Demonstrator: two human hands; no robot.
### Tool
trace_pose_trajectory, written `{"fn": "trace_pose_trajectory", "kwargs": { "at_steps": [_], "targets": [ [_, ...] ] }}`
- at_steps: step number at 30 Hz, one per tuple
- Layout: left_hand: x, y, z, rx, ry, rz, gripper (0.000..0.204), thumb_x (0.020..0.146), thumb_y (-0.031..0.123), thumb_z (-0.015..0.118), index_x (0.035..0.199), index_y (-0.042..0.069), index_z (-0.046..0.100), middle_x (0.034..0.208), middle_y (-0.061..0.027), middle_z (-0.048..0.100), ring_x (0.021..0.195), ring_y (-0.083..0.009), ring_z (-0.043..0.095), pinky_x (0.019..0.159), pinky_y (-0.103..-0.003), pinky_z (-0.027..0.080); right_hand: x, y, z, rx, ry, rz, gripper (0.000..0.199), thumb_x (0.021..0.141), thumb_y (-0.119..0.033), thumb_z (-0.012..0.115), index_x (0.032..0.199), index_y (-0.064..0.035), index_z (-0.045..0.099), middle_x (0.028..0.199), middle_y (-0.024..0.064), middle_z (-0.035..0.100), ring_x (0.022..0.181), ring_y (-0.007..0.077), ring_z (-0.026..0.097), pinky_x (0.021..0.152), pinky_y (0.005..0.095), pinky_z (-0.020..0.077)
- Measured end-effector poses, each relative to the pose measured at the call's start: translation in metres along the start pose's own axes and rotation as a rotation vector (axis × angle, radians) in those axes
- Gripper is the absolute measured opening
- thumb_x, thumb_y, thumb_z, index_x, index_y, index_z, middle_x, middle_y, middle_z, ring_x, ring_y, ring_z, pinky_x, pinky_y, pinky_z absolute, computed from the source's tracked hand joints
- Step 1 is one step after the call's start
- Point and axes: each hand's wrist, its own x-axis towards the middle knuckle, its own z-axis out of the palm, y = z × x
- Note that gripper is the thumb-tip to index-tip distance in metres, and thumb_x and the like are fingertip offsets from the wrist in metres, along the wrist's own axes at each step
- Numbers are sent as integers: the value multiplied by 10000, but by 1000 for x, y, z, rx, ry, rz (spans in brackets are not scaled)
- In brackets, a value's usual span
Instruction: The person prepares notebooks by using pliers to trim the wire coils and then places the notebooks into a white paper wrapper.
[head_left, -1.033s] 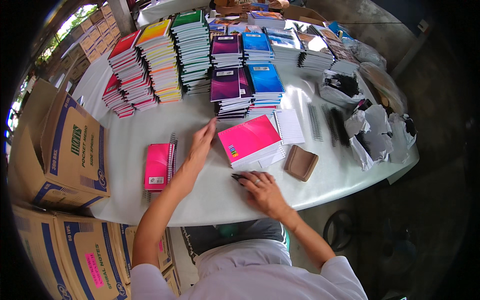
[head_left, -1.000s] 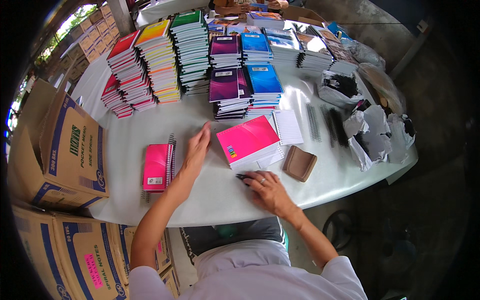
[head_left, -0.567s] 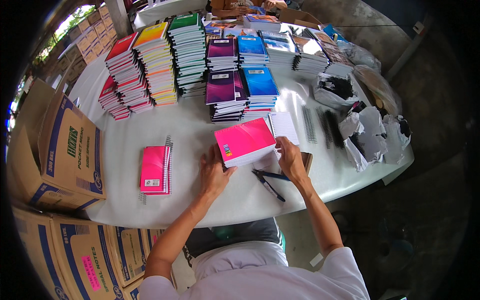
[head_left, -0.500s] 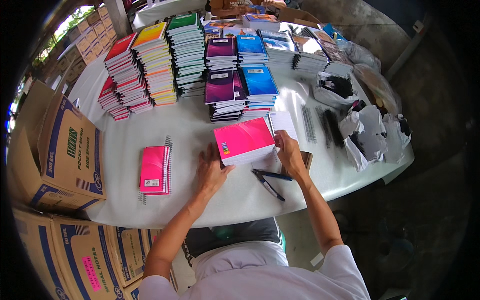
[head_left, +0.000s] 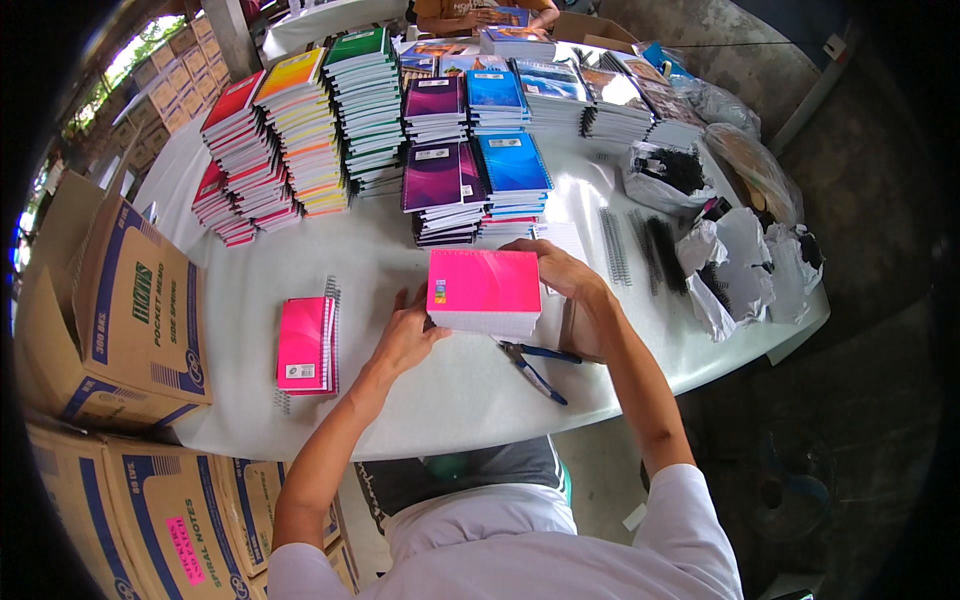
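Note:
A thick stack of pink-covered notepads (head_left: 484,283) with white pages sits in front of me, its punched edge on the far side. My left hand (head_left: 403,335) grips its left side, thumb along the near edge. My right hand (head_left: 558,268) is curled around the far right corner. Pliers with dark blue handles (head_left: 537,366) lie on the table just nearer than the stack. Left of it rest a few pink spiral notebooks (head_left: 305,345) with loose wire coils showing at their edges. Under my right wrist a brown block (head_left: 583,330) is partly hidden.
Tall piles of red (head_left: 232,105), yellow (head_left: 292,80), green (head_left: 360,50), purple (head_left: 437,180) and blue notebooks (head_left: 514,165) line the table's far side. Wire coils (head_left: 660,255) and torn white wrapping (head_left: 730,270) lie right. An open carton (head_left: 150,300) stands left. Another person (head_left: 470,15) sits opposite.
The pink stack has turned squarer to me and shifted slightly nearer. My right hand has moved up from its right side to the far right corner.

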Motion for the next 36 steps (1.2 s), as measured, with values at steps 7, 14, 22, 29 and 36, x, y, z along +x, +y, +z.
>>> {"fn": "trace_pose_trajectory", "kwargs": {
  "at_steps": [7, 14, 22, 29, 36],
  "targets": [
    [-6, 11, 10, 99, 152, 20, 496, 780, 109, 764, 1243, 59, 592, 1312, -215, 554, 1307, -343, 453, 1106, -601, 253, 42, 3, -7, 36, -271, -101, 631, 844, -413, 648, 1301, 18, 588, 1223, 159, 637, 1106, 221, 593, 938, 297, 454],
    [-10, 15, 16, 72, 259, -88, 608, 727, 244, 824, 1261, 68, 591, 1332, -196, 549, 1339, -375, 400, 1088, -615, 269, 36, -1, -13, 193, -154, -199, 463, 857, -80, 590, 1305, 32, 559, 1142, 178, 667, 1064, 210, 625, 858, 296, 498],
    [4, 48, 30, 237, 371, -155, 824, 664, 434, 852, 1348, 93, 543, 1345, -170, 556, 1356, -461, 353, 1067, -665, 250, -131, 12, 77, -621, 515, -399, 318, 794, -16, 678, 1086, -45, 553, 1027, 156, 579, 1000, 349, 551, 856, 428, 447],
    [14, 39, 44, 324, 368, -198, 880, 695, 456, 826, 1404, 71, 476, 1441, -137, 481, 1365, -479, 328, 1068, -665, 248, -134, -5, 55, -590, 123, -346, 338, 753, -85, 740, 1062, -47, 607, 1053, 110, 593, 1062, 320, 536, 899, 439, 459],
    [-10, 33, 26, 138, 336, -257, 1028, 741, 362, 816, 1532, 71, 227, 1537, -177, 339, 1434, -495, 175, 1125, -645, 178, -6, -85, 62, -944, -26, -1004, 357, 761, -71, 757, 1107, -116, 677, 1194, 112, 535, 1066, 306, 569, 949, 406, 474]
  ]
}}
